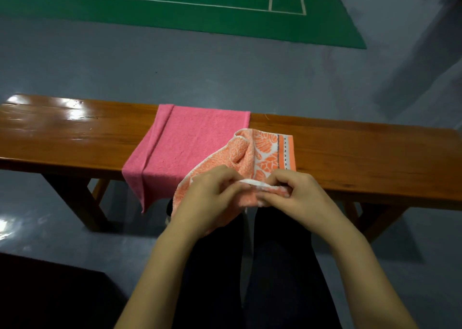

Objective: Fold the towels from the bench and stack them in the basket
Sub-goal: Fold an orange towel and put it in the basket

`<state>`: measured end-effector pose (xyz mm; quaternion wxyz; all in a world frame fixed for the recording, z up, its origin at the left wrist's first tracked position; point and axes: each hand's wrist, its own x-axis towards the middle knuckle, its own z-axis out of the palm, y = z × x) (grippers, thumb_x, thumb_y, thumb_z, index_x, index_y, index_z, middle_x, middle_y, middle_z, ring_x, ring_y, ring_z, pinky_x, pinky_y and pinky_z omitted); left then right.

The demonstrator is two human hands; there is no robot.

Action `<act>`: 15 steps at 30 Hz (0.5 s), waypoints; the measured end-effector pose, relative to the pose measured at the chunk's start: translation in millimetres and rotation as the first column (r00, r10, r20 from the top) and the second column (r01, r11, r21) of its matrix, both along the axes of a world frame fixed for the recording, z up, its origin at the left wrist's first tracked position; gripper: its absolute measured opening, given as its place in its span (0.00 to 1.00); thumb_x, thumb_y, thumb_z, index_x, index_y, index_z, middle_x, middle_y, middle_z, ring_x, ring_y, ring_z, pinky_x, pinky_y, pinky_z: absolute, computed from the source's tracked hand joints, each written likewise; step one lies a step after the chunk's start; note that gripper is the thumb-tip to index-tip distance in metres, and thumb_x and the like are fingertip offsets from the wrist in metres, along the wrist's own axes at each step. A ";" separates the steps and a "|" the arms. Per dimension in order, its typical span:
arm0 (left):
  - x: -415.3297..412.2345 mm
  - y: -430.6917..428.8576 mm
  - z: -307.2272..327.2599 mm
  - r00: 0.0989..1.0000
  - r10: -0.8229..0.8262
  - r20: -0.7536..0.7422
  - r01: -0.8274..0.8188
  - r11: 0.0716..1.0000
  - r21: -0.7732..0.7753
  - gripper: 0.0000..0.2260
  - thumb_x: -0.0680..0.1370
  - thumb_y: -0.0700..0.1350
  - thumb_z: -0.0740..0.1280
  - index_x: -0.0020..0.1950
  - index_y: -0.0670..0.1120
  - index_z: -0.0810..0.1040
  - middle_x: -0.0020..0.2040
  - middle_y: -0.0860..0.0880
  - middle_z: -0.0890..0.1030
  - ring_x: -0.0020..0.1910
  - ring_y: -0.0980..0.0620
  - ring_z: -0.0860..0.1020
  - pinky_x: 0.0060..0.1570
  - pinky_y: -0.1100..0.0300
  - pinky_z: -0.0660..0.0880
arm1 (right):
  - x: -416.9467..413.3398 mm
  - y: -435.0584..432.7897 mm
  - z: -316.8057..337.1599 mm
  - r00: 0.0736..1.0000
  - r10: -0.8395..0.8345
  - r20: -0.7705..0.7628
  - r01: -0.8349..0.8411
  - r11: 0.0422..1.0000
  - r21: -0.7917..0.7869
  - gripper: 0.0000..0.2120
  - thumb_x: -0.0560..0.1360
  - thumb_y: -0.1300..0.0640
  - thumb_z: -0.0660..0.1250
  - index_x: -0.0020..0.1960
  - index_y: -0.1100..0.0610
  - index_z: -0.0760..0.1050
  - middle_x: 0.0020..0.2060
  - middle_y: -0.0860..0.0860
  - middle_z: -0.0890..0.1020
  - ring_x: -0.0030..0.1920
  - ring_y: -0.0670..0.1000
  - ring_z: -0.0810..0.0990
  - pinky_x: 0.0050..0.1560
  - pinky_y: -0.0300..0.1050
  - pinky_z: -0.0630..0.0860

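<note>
An orange and white patterned towel [260,153] lies crumpled over the front edge of the wooden bench [362,151], partly on top of a pink towel [190,141]. The pink towel is spread flat across the bench and hangs over its front edge. My left hand [207,196] and my right hand [297,193] are close together at the bench's front edge, and each pinches the near edge of the orange towel. No basket is in view.
The bench runs across the whole view on a grey floor [175,61]. A green court mat [200,8] with white lines lies beyond it. A dark mat [50,291] sits at the lower left. My legs in dark trousers are below the hands.
</note>
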<state>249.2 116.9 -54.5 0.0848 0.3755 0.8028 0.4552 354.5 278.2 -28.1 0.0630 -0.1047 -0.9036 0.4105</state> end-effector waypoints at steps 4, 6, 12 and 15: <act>-10.1 -12.0 -3.9 0.994 0.098 -0.050 -0.098 0.995 -0.009 0.11 0.71 0.57 0.66 0.39 0.50 0.79 0.37 0.54 0.78 0.39 0.60 0.75 0.40 0.69 0.68 | 2.1 7.8 -1.1 0.996 -0.082 -0.016 0.083 0.995 0.061 0.10 0.69 0.52 0.74 0.37 0.55 0.75 0.38 0.48 0.77 0.42 0.48 0.75 0.44 0.49 0.71; -13.5 -16.5 -4.7 0.989 0.134 -0.055 -0.135 0.991 -0.011 0.05 0.72 0.52 0.68 0.38 0.53 0.78 0.36 0.55 0.77 0.39 0.61 0.75 0.40 0.72 0.66 | 2.1 11.2 -0.8 0.995 -0.099 -0.006 0.099 0.991 0.085 0.11 0.69 0.52 0.74 0.37 0.55 0.74 0.41 0.48 0.75 0.45 0.49 0.74 0.46 0.49 0.72; -17.0 -22.6 -4.7 0.981 0.180 -0.072 -0.179 0.984 0.010 0.04 0.72 0.49 0.68 0.39 0.50 0.80 0.36 0.53 0.78 0.40 0.59 0.75 0.41 0.72 0.67 | 7.7 19.7 -4.9 0.948 -0.274 0.160 0.297 0.945 -0.137 0.08 0.71 0.63 0.71 0.44 0.57 0.72 0.45 0.50 0.79 0.48 0.52 0.80 0.47 0.54 0.79; -17.3 -21.9 -5.2 0.977 0.197 -0.077 -0.197 0.980 0.011 0.03 0.73 0.45 0.70 0.40 0.48 0.80 0.37 0.53 0.78 0.40 0.58 0.74 0.41 0.69 0.67 | 6.2 14.7 -7.9 0.952 -0.292 0.094 0.301 0.835 -0.460 0.14 0.70 0.69 0.71 0.48 0.54 0.73 0.50 0.52 0.81 0.50 0.52 0.81 0.46 0.46 0.82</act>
